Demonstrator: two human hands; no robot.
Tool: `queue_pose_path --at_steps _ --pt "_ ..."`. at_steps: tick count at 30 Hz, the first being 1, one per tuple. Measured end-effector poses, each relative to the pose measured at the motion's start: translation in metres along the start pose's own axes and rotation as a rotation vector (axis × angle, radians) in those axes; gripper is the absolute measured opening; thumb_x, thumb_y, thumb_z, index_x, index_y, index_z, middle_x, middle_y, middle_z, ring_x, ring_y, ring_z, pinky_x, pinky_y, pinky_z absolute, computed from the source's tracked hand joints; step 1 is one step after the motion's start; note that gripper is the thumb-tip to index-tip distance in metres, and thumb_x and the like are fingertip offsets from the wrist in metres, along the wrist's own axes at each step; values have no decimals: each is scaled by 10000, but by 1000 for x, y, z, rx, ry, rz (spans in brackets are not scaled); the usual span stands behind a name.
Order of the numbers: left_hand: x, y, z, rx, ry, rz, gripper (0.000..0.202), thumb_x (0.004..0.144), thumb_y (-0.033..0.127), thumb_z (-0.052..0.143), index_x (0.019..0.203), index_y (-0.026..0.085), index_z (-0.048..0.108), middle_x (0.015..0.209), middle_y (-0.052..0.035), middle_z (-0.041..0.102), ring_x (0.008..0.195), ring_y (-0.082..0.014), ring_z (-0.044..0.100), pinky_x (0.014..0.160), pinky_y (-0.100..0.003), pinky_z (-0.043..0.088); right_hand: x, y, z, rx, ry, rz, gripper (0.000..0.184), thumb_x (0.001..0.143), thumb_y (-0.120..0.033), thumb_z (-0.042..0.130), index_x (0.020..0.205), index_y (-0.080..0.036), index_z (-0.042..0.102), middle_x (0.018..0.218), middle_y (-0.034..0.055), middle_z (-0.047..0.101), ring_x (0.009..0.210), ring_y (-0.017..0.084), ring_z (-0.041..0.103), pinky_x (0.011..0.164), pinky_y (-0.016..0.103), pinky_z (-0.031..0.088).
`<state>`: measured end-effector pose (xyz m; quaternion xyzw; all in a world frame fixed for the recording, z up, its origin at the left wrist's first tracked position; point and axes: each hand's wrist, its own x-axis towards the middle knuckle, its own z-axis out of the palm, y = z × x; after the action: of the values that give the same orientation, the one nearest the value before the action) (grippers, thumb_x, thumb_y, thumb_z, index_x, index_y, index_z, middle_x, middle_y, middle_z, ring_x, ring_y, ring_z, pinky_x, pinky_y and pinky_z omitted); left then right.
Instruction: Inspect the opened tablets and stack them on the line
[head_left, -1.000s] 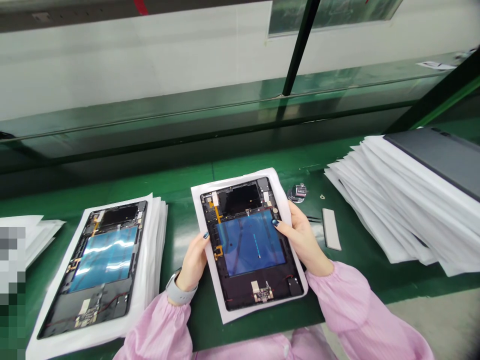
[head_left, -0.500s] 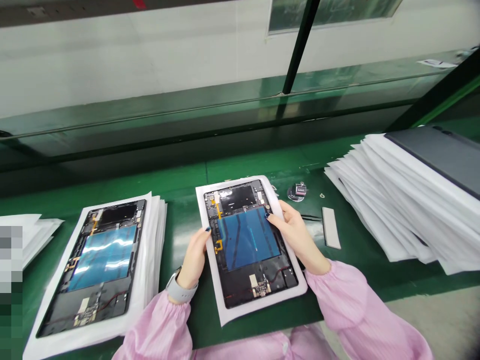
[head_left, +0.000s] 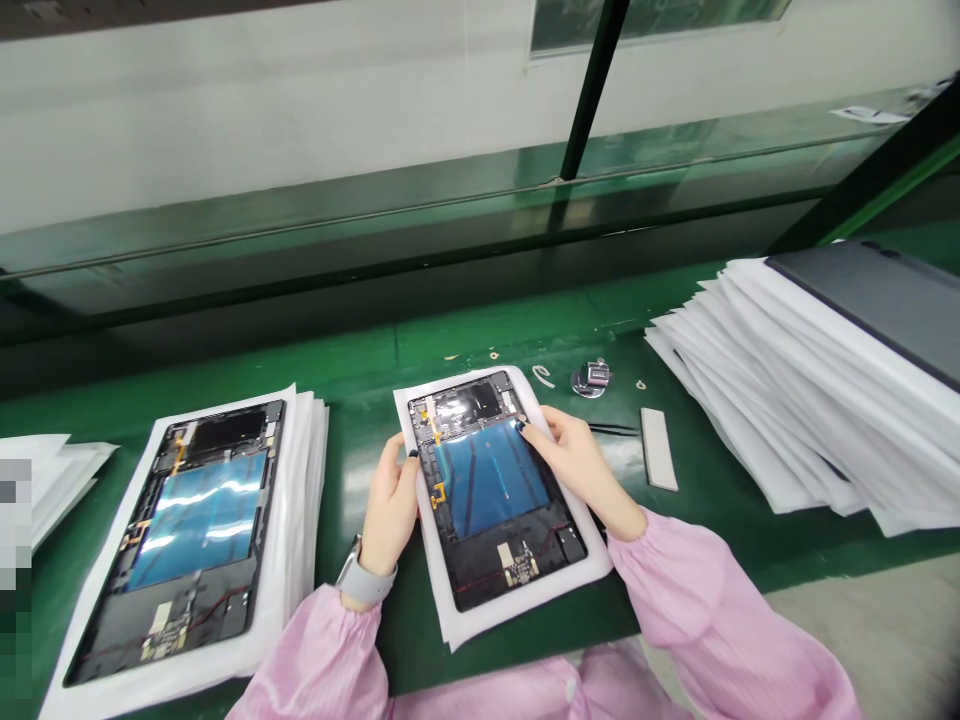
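An opened tablet (head_left: 491,480), its blue-covered battery and circuit boards exposed, rests on a white foam sheet (head_left: 469,624) in front of me. My left hand (head_left: 391,500) grips the left edge of tablet and sheet, thumb at the rim, fingers hidden underneath. On the opposite side my right hand (head_left: 577,455) has its thumb over the tablet's upper right edge, the other fingers mostly behind the sheet. Beyond the right hand lie black tweezers (head_left: 616,429), a pale flat bar (head_left: 658,449) and a small metal tally counter (head_left: 592,377).
At left, another opened tablet (head_left: 202,530) lies on stacked foam sheets (head_left: 306,470). A tall pile of foam sheets (head_left: 780,400) with a dark panel (head_left: 877,300) on top stands at right. Small scraps (head_left: 543,376) dot the green table (head_left: 360,470).
The held tablet has lowered slightly at its far end and shifted a little left, uncovering scraps behind it. More of the tweezers shows. Both hands keep their hold.
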<state>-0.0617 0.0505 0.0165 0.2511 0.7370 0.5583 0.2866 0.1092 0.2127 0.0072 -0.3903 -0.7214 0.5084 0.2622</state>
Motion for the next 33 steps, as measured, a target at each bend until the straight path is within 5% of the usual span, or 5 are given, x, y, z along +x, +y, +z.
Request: queue_pose_path --at_steps 3,9,18,28,33 --pt "1 0 0 23 51 44 333 819 248 510 1132 214 620 801 0 685 660 -174 619 596 -269 482 2 3 1 -31 -8 -12 171 782 -334 577 758 -191 668 691 13 645 626 197 567 588 286 444" --pt "1 -3 -1 41 -21 -61 485 834 317 493 1293 158 503 431 122 419 365 -138 379 416 -250 334 4 4 1 -60 -22 -16 192 785 -340 557 800 -182 665 690 12 636 601 189 555 573 284 434" --pt "3 -7 -1 73 -31 -86 506 838 322 472 1310 140 459 434 123 436 358 -126 373 408 -232 322 3 5 2 11 -32 14 194 772 -317 585 902 -188 651 778 26 675 661 209 610 608 308 477" --pt "4 -8 -2 92 -33 -82 553 832 348 475 1338 131 435 438 119 442 383 -132 379 417 -225 317 15 6 -3 296 -188 100 493 698 -210 603 1191 -218 614 874 21 742 783 226 693 662 317 551" --pt "3 -8 -2 92 -38 -82 562 831 349 462 1349 133 425 448 115 447 395 -133 386 428 -228 329 22 3 -6 389 -255 154 769 676 -166 567 1438 -229 491 800 -5 733 591 174 621 503 255 467"
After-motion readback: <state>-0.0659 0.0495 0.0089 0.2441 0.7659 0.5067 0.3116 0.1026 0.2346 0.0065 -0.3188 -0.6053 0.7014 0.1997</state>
